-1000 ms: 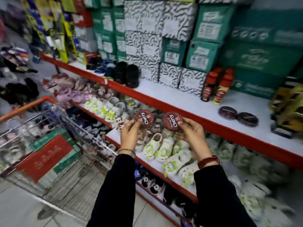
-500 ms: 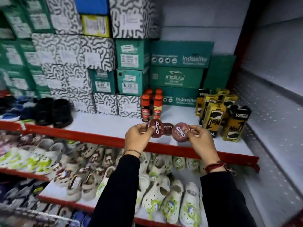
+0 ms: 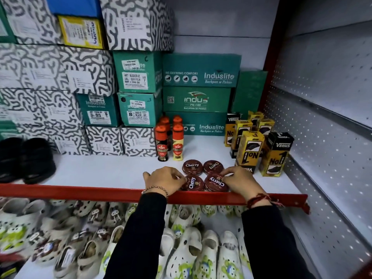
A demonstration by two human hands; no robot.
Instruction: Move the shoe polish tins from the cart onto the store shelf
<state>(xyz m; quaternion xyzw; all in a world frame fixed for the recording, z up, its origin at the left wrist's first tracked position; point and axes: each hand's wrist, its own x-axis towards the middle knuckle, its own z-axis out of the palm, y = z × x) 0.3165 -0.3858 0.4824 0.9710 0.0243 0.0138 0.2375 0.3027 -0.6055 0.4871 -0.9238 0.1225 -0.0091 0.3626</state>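
Observation:
Several round dark-red Cherry polish tins lie flat on the white store shelf (image 3: pixel 104 174), close to its red front lip. Two sit further back: the back-left tin (image 3: pixel 192 167) and the back-right tin (image 3: pixel 213 167). My left hand (image 3: pixel 164 179) holds the front-left tin (image 3: pixel 192 183) by its left edge. Fingers of my right hand (image 3: pixel 240 181) pinch the right side of the front-right tin (image 3: pixel 215 183). Both front tins rest on the shelf surface. The cart is out of view.
Kiwi liquid polish bottles (image 3: pixel 169 141) stand just behind the tins. Yellow and black Venus boxes (image 3: pixel 259 146) stand to the right. Green and patterned shoe boxes (image 3: pixel 138 89) are stacked at the back. Black shoes (image 3: pixel 28 160) lie at the left; white clogs (image 3: pixel 181 248) fill the lower shelf.
My view swung from the cart to the shelf. Both hands carried a tin each forward and lowered them onto the shelf in front of the two tins lying there.

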